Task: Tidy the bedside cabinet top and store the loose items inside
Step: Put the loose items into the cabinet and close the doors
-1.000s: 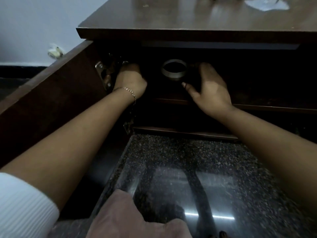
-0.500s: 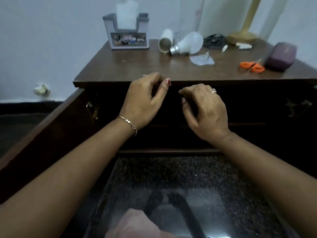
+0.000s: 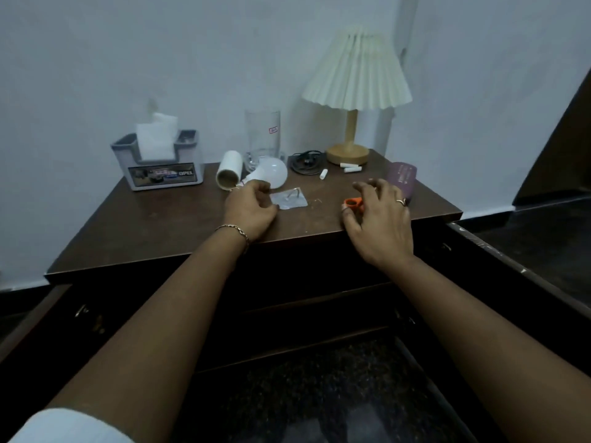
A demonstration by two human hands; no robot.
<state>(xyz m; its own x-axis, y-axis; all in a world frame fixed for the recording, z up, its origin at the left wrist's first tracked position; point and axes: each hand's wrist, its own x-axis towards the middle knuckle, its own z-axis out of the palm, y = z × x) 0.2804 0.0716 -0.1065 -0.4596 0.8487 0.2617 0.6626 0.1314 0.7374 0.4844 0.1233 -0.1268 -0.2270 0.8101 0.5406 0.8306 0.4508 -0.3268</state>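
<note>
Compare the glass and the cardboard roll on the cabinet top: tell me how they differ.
The glass stands upright near the wall; the cardboard roll lies on its side, open end toward the camera. The glass is clear and see-through; the cardboard roll is opaque, white outside and brown at its core. The glass looks taller than the cardboard roll is long. Both are cylinders resting on the cabinet top, untouched by either hand.

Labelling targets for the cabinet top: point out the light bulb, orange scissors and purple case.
light bulb [image 3: 275,174], head view, on the white globe.
orange scissors [image 3: 352,204], head view, on the visible handle loop.
purple case [image 3: 402,177], head view, on its top face.
</note>
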